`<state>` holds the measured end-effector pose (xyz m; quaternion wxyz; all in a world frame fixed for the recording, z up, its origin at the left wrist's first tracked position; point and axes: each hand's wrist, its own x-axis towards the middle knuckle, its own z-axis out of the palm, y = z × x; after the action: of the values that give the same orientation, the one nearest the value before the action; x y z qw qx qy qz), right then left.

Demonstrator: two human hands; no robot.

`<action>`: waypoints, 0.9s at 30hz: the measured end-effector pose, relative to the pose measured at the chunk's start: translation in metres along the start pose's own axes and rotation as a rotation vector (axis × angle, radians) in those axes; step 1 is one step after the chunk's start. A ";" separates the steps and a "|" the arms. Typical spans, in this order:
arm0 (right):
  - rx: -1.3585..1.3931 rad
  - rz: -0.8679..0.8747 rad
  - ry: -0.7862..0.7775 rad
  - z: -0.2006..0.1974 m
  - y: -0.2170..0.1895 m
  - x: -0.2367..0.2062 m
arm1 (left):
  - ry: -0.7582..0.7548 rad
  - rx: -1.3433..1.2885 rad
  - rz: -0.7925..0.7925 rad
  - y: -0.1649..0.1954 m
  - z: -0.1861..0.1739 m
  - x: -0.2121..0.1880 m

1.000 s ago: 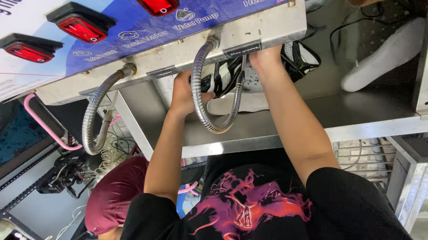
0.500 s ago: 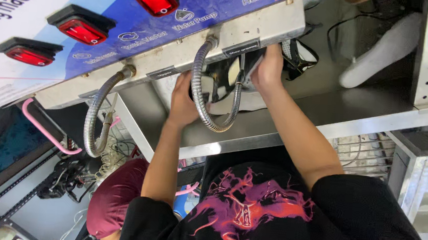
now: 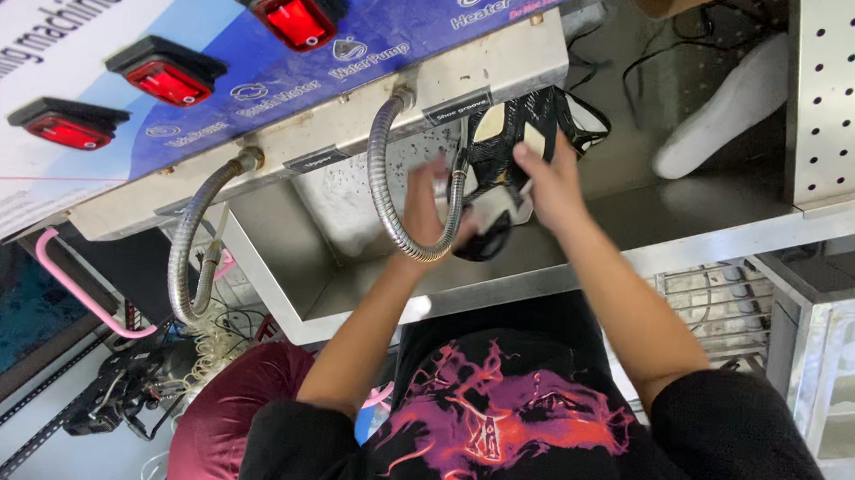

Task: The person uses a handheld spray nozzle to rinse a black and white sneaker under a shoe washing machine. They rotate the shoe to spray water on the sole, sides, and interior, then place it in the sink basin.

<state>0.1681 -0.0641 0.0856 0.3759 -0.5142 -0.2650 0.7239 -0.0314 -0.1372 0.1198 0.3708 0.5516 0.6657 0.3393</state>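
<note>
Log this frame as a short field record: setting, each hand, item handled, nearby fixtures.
setting: steel sink basin under a blue control panel with red rocker switches
left hand: left hand at the lower end of the shoe, beside a flexible metal hose
right hand: right hand gripping the upper side of the shoe
item handled: black and white shoe, held over the basin
nearby: white shoe on the steel counter, perforated panel, pink tube
</note>
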 end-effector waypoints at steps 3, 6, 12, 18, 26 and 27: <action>0.041 0.061 -0.194 -0.011 -0.021 0.013 | -0.025 -0.695 -0.355 -0.038 0.021 0.049; 0.132 0.251 -0.232 -0.007 -0.039 0.022 | -0.017 -1.397 -0.582 -0.065 0.056 0.087; -0.196 0.029 -0.097 0.011 -0.042 0.034 | 0.074 -1.445 -0.619 -0.063 0.066 0.097; -0.319 -0.124 -0.045 0.033 -0.049 0.041 | 0.094 -1.398 -0.489 -0.061 0.045 0.108; -1.070 -0.200 -0.217 0.031 -0.126 -0.046 | 0.308 -1.395 -0.465 -0.062 0.048 0.101; -1.208 -0.133 -0.173 0.027 -0.129 -0.056 | 0.337 -1.369 -0.435 -0.064 0.051 0.101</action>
<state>0.1880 -0.0355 0.2247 0.0393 -0.5582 -0.6894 0.4600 -0.0301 -0.0461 0.0277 0.5837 -0.0072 0.4471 0.6777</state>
